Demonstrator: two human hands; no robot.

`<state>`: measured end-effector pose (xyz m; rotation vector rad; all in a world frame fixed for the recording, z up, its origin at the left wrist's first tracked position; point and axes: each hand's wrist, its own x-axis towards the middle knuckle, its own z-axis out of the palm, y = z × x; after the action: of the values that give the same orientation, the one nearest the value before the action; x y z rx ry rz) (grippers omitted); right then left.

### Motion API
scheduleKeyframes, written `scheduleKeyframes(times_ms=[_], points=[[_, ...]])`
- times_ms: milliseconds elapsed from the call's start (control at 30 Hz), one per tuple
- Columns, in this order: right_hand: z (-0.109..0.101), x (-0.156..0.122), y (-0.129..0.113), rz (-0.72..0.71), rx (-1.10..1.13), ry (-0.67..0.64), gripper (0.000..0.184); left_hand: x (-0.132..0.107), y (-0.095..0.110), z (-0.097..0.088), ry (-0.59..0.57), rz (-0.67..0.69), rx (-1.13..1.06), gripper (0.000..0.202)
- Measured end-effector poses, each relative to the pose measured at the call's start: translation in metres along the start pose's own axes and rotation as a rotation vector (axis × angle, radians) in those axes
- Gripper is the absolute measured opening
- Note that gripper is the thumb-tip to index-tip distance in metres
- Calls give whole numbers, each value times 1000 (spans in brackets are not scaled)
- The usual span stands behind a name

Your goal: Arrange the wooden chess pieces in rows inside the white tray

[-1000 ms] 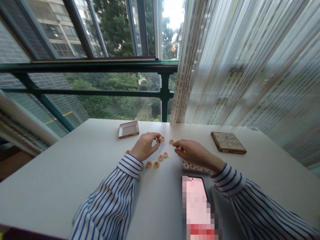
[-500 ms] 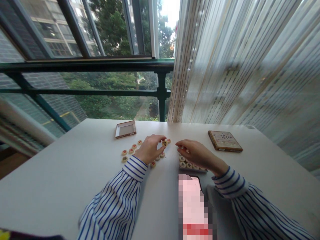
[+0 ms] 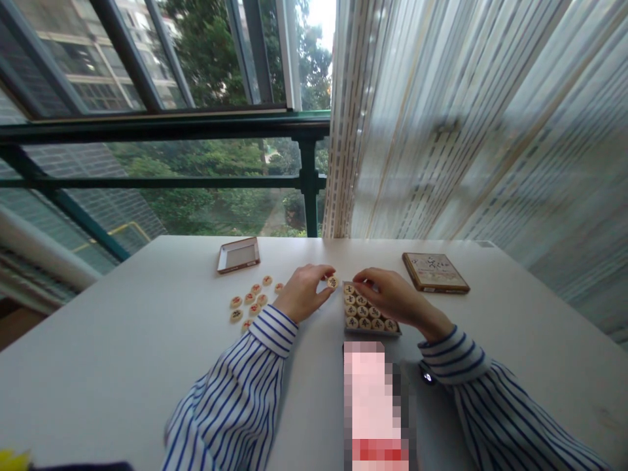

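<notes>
My left hand (image 3: 303,300) pinches a round wooden chess piece (image 3: 332,282) between thumb and fingers, just left of a small tray (image 3: 369,314) filled with rows of similar pieces. Over the tray's far end rests my right hand (image 3: 387,296), fingers curled; what they hold, if anything, is hidden. Several loose pieces (image 3: 250,301) lie on the white table (image 3: 122,353) to the left of my left hand. Both arms wear blue-striped sleeves.
An empty box half (image 3: 239,254) lies at the back left, a printed box lid (image 3: 434,272) at the back right. A phone (image 3: 375,405) lies near me between my arms. A window railing (image 3: 304,183) and a curtain (image 3: 466,131) stand behind the table.
My left hand has carried the chess piece rightward to the tray's edge. My right hand has shifted onto the tray's far end, uncovering the rows of pieces. The view has panned right.
</notes>
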<state>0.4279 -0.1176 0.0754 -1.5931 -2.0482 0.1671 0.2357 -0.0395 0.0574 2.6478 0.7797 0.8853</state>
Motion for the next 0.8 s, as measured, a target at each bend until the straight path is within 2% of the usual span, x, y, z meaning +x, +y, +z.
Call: scheduleKeyframes(times_ms=[600,800], points=[[-13,-2,14,121,80,119,15,25,14,21,-10,27,-43,31],[-5,-1,22,155,190,105,17,27,15,23,-17,45,-30,31]])
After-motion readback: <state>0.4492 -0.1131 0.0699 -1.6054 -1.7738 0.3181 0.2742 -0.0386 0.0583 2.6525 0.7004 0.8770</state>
